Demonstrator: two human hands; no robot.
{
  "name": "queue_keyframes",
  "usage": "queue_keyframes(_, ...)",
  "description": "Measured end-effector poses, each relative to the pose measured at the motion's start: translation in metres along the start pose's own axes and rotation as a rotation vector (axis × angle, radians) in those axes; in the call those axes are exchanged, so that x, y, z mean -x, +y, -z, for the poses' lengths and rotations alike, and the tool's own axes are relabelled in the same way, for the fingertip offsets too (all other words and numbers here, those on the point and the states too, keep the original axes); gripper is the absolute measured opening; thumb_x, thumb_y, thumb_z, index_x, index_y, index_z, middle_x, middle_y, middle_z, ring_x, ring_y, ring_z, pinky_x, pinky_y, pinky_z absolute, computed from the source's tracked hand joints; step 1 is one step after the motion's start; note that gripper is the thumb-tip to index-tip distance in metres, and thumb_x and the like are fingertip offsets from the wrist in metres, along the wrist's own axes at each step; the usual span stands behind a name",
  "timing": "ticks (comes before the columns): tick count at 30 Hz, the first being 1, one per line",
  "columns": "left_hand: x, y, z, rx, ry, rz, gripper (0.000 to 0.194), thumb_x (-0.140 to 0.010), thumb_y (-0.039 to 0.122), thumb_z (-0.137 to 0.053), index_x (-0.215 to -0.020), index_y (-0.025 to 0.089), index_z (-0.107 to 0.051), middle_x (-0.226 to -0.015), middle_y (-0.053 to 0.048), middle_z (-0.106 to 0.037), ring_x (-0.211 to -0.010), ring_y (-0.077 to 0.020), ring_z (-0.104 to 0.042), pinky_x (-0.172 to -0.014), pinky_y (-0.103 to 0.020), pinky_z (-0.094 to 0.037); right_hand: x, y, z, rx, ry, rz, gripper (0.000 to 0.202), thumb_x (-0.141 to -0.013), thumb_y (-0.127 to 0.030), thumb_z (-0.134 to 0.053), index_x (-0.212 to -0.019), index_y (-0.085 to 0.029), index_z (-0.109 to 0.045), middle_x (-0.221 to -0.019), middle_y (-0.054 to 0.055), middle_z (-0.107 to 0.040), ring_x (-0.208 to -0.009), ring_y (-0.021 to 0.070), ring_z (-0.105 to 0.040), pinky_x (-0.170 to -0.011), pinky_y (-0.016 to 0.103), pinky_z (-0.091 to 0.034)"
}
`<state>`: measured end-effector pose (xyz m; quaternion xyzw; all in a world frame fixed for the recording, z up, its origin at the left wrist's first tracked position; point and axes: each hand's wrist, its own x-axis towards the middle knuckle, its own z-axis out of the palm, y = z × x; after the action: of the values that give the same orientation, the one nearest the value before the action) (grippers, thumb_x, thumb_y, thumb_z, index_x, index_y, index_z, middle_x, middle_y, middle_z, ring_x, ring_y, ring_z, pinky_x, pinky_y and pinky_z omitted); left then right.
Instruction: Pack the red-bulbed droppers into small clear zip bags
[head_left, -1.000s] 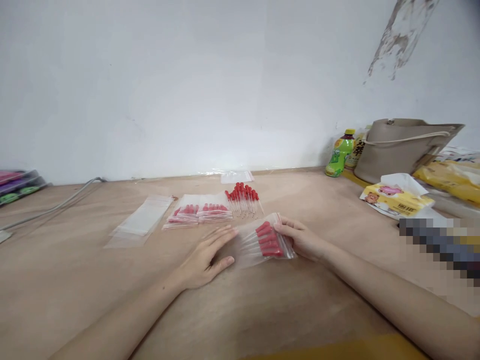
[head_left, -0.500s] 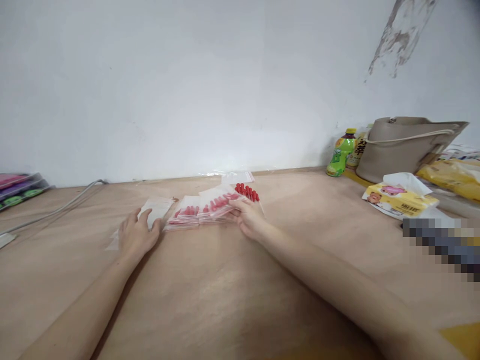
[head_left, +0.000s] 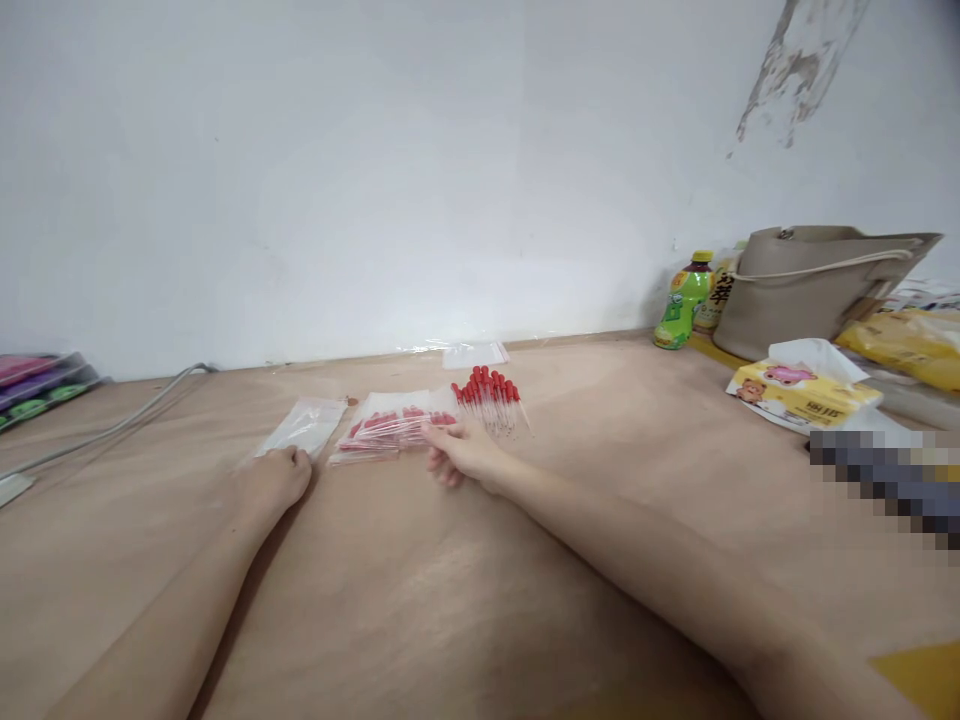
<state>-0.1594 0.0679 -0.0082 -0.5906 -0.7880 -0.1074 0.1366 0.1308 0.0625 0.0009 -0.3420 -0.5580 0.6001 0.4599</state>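
My left hand (head_left: 279,478) rests at the near end of a stack of clear zip bags (head_left: 309,425), its fingers curled in on the bags' edge. To the right lies a pile of filled zip bags (head_left: 394,428) with red pieces showing through the plastic. My right hand (head_left: 465,455) pinches the right end of the top filled bag, thumb and forefinger together; its lower fingers are blurred. Just behind this hand, a fanned bunch of thin clear sticks with red bulb-like heads (head_left: 487,390) lies loose.
Against the wall lies another flat zip bag (head_left: 474,355). At right stand a green bottle (head_left: 682,305), a grey-brown bag (head_left: 795,300) and a yellow tissue pack (head_left: 806,390). A grey cable (head_left: 142,405) and a packet of coloured items (head_left: 45,380) are at left.
My right hand has moved left, bringing the filled bag down onto the pile and uncovering more red-headed sticks. My left hand's spread fingers have curled at the clear bags' near end.
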Motion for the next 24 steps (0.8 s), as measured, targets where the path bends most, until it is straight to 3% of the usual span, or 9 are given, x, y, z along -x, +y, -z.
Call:
queue_keyframes(3, 0.003, 0.000, 0.007, 0.033, 0.082, 0.015, 0.036, -0.078, 0.037, -0.041, -0.053, 0.017, -0.055, -0.047, -0.003, -0.054, -0.060, -0.0262, -0.060, -0.060, -0.041, -0.045, 0.029, 0.005, 0.040, 0.296, 0.113, 0.159, 0.040, -0.070, -0.052, -0.055, -0.052, -0.017, -0.050, -0.054, -0.001, -0.055, -0.050, 0.0085, -0.048, -0.048, 0.021, -0.040)
queue_keyframes(6, 0.007, 0.008, 0.021, 0.062, 0.181, 0.030, 0.041, -0.084, 0.037, -0.037, -0.052, 0.017, -0.053, -0.043, -0.002, -0.051, -0.064, -0.0262, -0.061, -0.066, -0.045, -0.044, 0.047, 0.006, 0.081, 0.586, 0.287, 0.269, 0.036, -0.077, -0.049, -0.047, -0.064, -0.017, -0.055, -0.056, -0.001, -0.054, -0.051, 0.0091, -0.046, -0.047, 0.020, -0.035)
queue_keyframes(9, 0.019, 0.031, 0.037, 0.131, 0.352, -0.053, 0.038, -0.090, 0.033, -0.029, -0.079, 0.015, -0.061, -0.069, -0.003, -0.064, -0.086, -0.0276, -0.060, -0.085, -0.052, -0.036, 0.049, 0.005, 0.115, 0.771, 0.457, 0.248, 0.031, -0.076, -0.045, -0.047, -0.069, -0.017, -0.056, -0.057, 0.000, -0.055, -0.048, 0.0091, -0.044, -0.047, 0.021, -0.033)
queue_keyframes(10, 0.025, 0.042, 0.042, 0.248, 0.519, -0.156, 0.036, -0.090, 0.030, -0.031, -0.087, 0.013, -0.061, -0.082, -0.006, -0.067, -0.094, -0.0274, -0.059, -0.093, -0.053, -0.030, 0.046, 0.004, 0.123, 0.805, 0.489, 0.224, 0.029, -0.075, -0.044, -0.048, -0.071, -0.017, -0.057, -0.061, 0.001, -0.057, -0.050, 0.0097, -0.046, -0.049, 0.022, -0.035)
queue_keyframes(12, 0.043, 0.068, 0.047, 0.303, 0.549, -0.304, 0.032, -0.091, 0.028, -0.032, -0.102, 0.015, -0.059, -0.105, -0.005, -0.063, -0.105, -0.0202, -0.054, -0.100, -0.041, -0.030, 0.038, 0.004, 0.134, 0.848, 0.523, 0.174, 0.027, -0.072, -0.042, -0.051, -0.077, -0.016, -0.059, -0.070, 0.003, -0.061, -0.058, 0.0114, -0.051, -0.055, 0.023, -0.039)
queue_keyframes(15, 0.075, 0.107, 0.049, 0.416, 0.443, -0.754, 0.031, -0.088, 0.022, -0.038, -0.112, 0.015, -0.057, -0.116, -0.007, -0.058, -0.113, -0.0195, -0.048, -0.101, -0.039, -0.031, 0.025, 0.003, 0.139, 0.915, 0.518, 0.113, 0.033, -0.068, -0.046, -0.055, -0.081, -0.016, -0.061, -0.081, 0.005, -0.063, -0.071, 0.0141, -0.056, -0.063, 0.024, -0.041)
queue_keyframes(19, 0.105, 0.134, 0.047, 0.435, 0.053, -1.233, 0.035, -0.089, 0.018, -0.039, -0.123, 0.022, -0.048, -0.124, -0.003, -0.052, -0.121, -0.0180, -0.040, -0.102, -0.038, -0.030, 0.015, 0.001, 0.136, 1.038, 0.491, 0.022, 0.034, -0.064, -0.048, -0.060, -0.079, -0.017, -0.062, -0.087, 0.005, -0.064, -0.079, 0.0166, -0.057, -0.064, 0.025, -0.040)
queue_keyframes(21, 0.107, 0.136, 0.047, 0.427, -0.090, -1.311, 0.039, -0.089, 0.014, -0.036, -0.125, 0.028, -0.046, -0.129, 0.001, -0.047, -0.126, -0.0186, -0.032, -0.102, -0.040, -0.030, 0.014, 0.000, 0.135, 1.076, 0.469, 0.006, 0.027, -0.066, -0.043, -0.060, -0.076, -0.018, -0.062, -0.087, 0.004, -0.064, -0.081, 0.0166, -0.057, -0.065, 0.025, -0.039)
queue_keyframes(24, 0.102, 0.132, 0.048, 0.481, -0.037, -1.204, 0.048, -0.086, 0.004, -0.030, -0.119, 0.030, -0.051, -0.133, 0.000, -0.042, -0.126, -0.0226, -0.030, -0.099, -0.046, -0.030, 0.014, 0.001, 0.137, 1.062, 0.462, -0.017, 0.016, -0.068, -0.030, -0.056, -0.079, -0.019, -0.062, -0.086, 0.002, -0.065, -0.079, 0.0152, -0.058, -0.065, 0.024, -0.039)
